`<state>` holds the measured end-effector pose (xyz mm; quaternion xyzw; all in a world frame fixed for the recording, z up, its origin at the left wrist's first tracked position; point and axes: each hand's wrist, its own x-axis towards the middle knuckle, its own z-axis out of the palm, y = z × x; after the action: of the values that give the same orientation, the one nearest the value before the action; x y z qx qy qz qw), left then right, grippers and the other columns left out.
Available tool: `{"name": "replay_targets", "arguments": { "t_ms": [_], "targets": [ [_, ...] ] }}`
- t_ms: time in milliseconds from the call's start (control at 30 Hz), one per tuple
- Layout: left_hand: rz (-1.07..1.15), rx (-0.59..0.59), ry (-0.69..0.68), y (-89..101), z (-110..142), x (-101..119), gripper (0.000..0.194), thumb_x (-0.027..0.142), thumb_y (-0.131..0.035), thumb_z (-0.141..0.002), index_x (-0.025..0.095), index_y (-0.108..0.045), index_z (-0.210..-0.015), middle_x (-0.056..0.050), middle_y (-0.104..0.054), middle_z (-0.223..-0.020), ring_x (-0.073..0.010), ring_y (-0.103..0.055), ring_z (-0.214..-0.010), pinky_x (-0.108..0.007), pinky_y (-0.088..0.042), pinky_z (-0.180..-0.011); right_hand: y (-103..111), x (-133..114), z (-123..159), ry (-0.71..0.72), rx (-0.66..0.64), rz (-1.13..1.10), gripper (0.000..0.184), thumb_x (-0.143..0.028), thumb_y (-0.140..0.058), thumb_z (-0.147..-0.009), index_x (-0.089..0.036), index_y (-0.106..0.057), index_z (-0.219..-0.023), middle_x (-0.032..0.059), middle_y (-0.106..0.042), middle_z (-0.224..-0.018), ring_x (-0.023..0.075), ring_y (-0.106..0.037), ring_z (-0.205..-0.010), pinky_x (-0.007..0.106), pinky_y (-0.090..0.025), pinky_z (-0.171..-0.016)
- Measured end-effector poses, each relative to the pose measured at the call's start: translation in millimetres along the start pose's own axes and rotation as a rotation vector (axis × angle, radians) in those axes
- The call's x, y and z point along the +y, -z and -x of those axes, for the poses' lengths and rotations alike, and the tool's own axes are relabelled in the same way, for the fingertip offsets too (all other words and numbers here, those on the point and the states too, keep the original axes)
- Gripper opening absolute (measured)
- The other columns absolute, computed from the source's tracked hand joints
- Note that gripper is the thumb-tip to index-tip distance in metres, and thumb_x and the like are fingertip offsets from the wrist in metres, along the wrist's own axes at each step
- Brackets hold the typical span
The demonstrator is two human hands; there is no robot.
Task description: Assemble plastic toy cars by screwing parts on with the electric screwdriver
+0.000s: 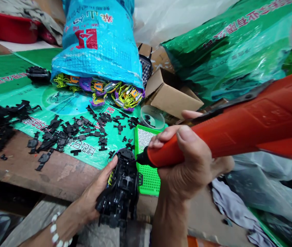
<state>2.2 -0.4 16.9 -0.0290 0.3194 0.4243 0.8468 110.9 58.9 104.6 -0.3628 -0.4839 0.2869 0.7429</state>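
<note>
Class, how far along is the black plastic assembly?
The black plastic assembly looks largely joined. The left hand holds it; the right hand aims a red, black-tipped tool at it. Seemingly unused: loose black plastic parts and small silvery pieces in a green plastic tray.

Tray [148,181] right of scattered parts [63,133]; box [173,96] behind, apparently beside the sack [99,44].

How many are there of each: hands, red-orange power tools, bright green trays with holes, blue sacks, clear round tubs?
Hands: 2, left hand and right hand
Red-orange tool: 1
Green tray: 1
Blue sack: 1
Clear tub: 1
Total: 6
</note>
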Motion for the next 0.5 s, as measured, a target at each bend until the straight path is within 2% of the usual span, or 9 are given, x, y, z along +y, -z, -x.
{"name": "replay_targets", "arguments": {
  "t_ms": [100,200,300,367,433,500],
  "targets": [
    [0.000,0.007,-0.036,-0.5,1,0,0.042,0.038,-0.063,-0.089,0.026,-0.061,-0.129,0.001,-0.075,-0.113,-0.0155,-0.065,-0.114,-0.021,-0.047,-0.099,0,2,0,0.009,-0.008,-0.014,0.020,-0.027,-0.068,-0.075,-0.019,-0.066,-0.093,-0.0054,-0.061,-0.058,0.0117,-0.055,-0.040,0.027,-0.049,-0.040],
    [-0.005,-0.012,-0.043,0.0,1,-1,0.038,0.040,-0.063,-0.089,0.026,-0.065,-0.123,0.003,-0.073,-0.117,-0.0139,-0.056,-0.125,-0.019,-0.039,-0.107,1,3,1,-0.010,-0.019,-0.008,0.019,-0.026,-0.068,-0.074,-0.021,-0.067,-0.092,-0.0055,-0.061,-0.059,0.0121,-0.056,-0.041,0.027,-0.049,-0.040],
    [-0.047,-0.033,-0.079,6.9,-1,-5,0.034,0.043,-0.061,-0.089,0.025,-0.069,-0.118,0.003,-0.067,-0.127,-0.0156,-0.041,-0.138,-0.025,-0.028,-0.116,2,2,2,-0.027,-0.014,0.006,0.019,-0.026,-0.069,-0.073,-0.023,-0.067,-0.092,-0.0057,-0.061,-0.059,0.0122,-0.056,-0.042,0.027,-0.049,-0.040],
    [-0.106,-0.014,-0.172,16.4,-4,-9,0.032,0.039,-0.063,-0.088,0.026,-0.069,-0.117,0.004,-0.061,-0.134,-0.0169,-0.032,-0.142,-0.029,-0.021,-0.119,3,2,2,-0.053,-0.029,-0.015,0.020,-0.028,-0.070,-0.072,-0.023,-0.067,-0.091,-0.0055,-0.061,-0.059,0.0125,-0.056,-0.042,0.028,-0.048,-0.040],
    [-0.168,0.003,-0.263,27.1,-8,-12,0.035,0.033,-0.068,-0.085,0.028,-0.068,-0.119,0.005,-0.056,-0.140,-0.0178,-0.029,-0.144,-0.030,-0.016,-0.121,6,3,4,-0.110,-0.080,-0.066,0.020,-0.030,-0.073,-0.069,-0.023,-0.064,-0.086,-0.0059,-0.059,-0.058,0.0123,-0.055,-0.042,0.028,-0.047,-0.040],
    [-0.198,-0.025,-0.274,34.7,-11,-14,0.040,0.031,-0.069,-0.083,0.027,-0.065,-0.123,0.004,-0.055,-0.141,-0.0198,-0.029,-0.144,-0.032,-0.017,-0.121,11,6,5,-0.162,-0.184,-0.112,0.021,-0.031,-0.074,-0.069,-0.024,-0.061,-0.084,-0.0066,-0.059,-0.057,0.0118,-0.054,-0.043,0.028,-0.047,-0.043]
  ]
}}
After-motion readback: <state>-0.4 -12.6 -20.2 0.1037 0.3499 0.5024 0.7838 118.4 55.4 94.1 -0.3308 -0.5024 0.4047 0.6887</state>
